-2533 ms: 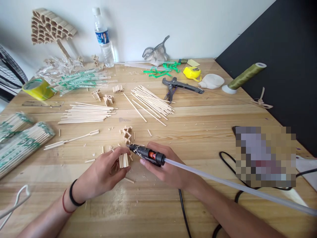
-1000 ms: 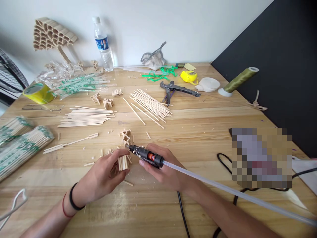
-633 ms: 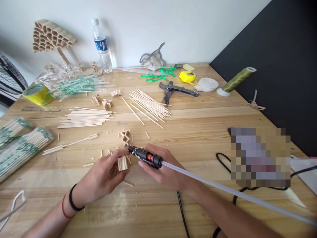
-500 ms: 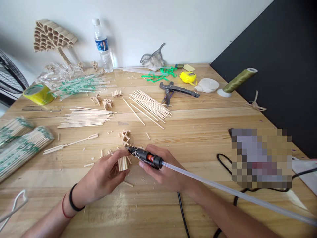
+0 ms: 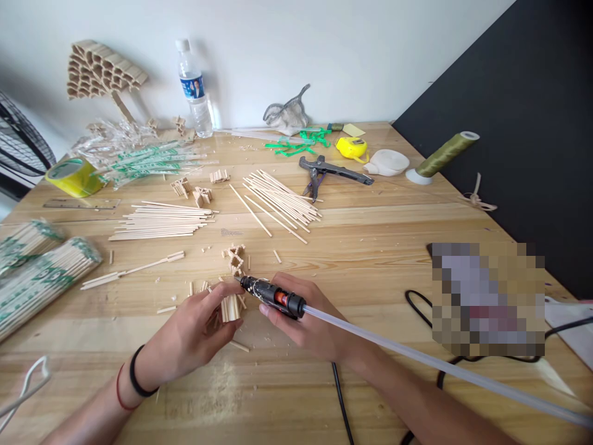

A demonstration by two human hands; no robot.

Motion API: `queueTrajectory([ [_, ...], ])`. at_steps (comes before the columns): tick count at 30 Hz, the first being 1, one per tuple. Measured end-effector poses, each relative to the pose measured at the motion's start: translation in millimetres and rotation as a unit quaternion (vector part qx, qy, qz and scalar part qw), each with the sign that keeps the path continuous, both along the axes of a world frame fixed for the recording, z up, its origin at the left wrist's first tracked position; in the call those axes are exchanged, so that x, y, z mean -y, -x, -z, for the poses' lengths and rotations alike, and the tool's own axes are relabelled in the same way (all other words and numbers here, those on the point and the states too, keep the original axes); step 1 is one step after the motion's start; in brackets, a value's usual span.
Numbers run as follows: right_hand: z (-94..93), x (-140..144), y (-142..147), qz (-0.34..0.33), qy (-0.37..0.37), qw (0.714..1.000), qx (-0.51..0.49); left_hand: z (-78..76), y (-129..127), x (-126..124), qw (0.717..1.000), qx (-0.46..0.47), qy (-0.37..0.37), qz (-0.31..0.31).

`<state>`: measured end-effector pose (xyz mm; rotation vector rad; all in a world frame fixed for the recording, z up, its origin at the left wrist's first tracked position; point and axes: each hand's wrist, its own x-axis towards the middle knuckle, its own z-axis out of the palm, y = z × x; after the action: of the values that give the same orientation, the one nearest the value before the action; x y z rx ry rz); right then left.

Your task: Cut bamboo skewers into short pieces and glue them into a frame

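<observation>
The black glue gun (image 5: 269, 293) is above the near middle of the table. Its long body slants, with the tip pointing left and far. A long, cloudy glue stick (image 5: 417, 361) pokes out of its back toward the near right. The right hand (image 5: 303, 324) is wrapped around the gun. The left hand (image 5: 192, 324) pinches a little wood block (image 5: 230, 309) made of short sticks, just left of the gun.

The table (image 5: 370, 228) is light brown, stripy wood with crumbs on it. Farther off lie two piles of thin sticks (image 5: 282, 198). A white wall (image 5: 361, 55) is at the far side, a black panel (image 5: 523, 123) at the right, and a fan (image 5: 21, 139) at the far left.
</observation>
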<state>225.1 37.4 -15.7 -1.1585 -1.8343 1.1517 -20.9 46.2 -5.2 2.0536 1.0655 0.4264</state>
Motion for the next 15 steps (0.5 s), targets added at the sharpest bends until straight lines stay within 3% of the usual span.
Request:
queueTrajectory([
  [8,2.6,-6.7,-11.9,0.037,0.154,0.985,-0.064,0.7,0.3,0.5,1.0,-0.012,-0.012,-0.001],
  [15,-2.6,-1.8,-1.3,0.028,0.042,0.999,0.004,0.5,-0.7,0.3,1.0,-0.004,-0.001,0.0],
])
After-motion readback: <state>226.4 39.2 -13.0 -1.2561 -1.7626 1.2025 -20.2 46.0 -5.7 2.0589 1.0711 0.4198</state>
